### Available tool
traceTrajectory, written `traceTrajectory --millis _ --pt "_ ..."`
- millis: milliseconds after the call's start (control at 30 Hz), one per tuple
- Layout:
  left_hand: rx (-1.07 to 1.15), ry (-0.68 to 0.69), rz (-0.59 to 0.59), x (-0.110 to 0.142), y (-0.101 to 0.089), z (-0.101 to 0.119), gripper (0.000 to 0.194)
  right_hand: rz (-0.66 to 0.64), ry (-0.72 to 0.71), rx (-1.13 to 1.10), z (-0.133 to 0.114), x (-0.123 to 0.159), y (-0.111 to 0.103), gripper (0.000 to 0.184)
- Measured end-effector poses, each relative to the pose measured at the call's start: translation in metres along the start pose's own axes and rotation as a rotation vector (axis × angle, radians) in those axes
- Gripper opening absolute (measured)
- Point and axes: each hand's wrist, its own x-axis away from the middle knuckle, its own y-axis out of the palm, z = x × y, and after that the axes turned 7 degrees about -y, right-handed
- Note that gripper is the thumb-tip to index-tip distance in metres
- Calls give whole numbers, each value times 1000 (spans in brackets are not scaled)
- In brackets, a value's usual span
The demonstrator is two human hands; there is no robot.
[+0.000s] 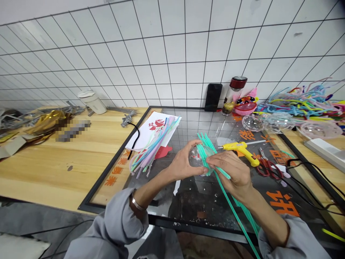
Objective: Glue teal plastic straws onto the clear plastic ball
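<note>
My left hand (183,163) is closed around a clear plastic ball (194,156), thumb at its near side and fingers over its far side. Strips of green pipe cleaner (202,155) lie across the ball's surface. At the ball's right side, my right hand (235,172) pinches a green pipe cleaner, its short end sticking out below the fingers. More long green pipe cleaners (234,213) run beneath both hands toward the table's front edge. Just beyond the right hand lies a yellow hot glue gun (240,146), its nozzle pointing left.
Red-handled scissors (269,169) and black cables (302,201) lie at right. Pastel pipe cleaners (157,144) rest on white paper (142,127). A phone (213,97) and a glass bottle (232,95) stand against the tiled wall. Clear balls (280,123) sit before a heap of coloured pipe cleaners (299,100).
</note>
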Motion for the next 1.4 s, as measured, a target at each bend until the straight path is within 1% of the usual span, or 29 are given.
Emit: traceTrajectory --millis 167,267,367,600,767,1033,1167,1233,1300,1400 --pt "-69 42 7 2 -1 2 70 3 -4 -17 1 1 1 35" --pt "-60 105 16 1 1 -3 67 6 -17 -7 1 0 2 35" --pt "-62 129 17 0 2 -9 64 4 -17 -4 0 0 2 33" --pt "-73 149 8 -3 2 -13 60 10 -19 -7 0 -1 2 28" --pt "-63 175 11 -3 2 -14 59 -2 -25 -1 1 0 3 31" --pt "-95 294 19 -4 -1 -17 55 28 -15 13 5 2 5 29" --pt "-119 319 8 -5 -1 -20 55 35 4 17 6 3 6 28" --pt "-132 316 -9 -4 -1 -20 56 31 14 23 6 4 6 27" --pt "-139 305 -35 -4 -1 -21 64 29 22 28 6 4 6 27" --pt "-165 310 -46 -5 0 -21 88 31 31 29 6 5 6 26"
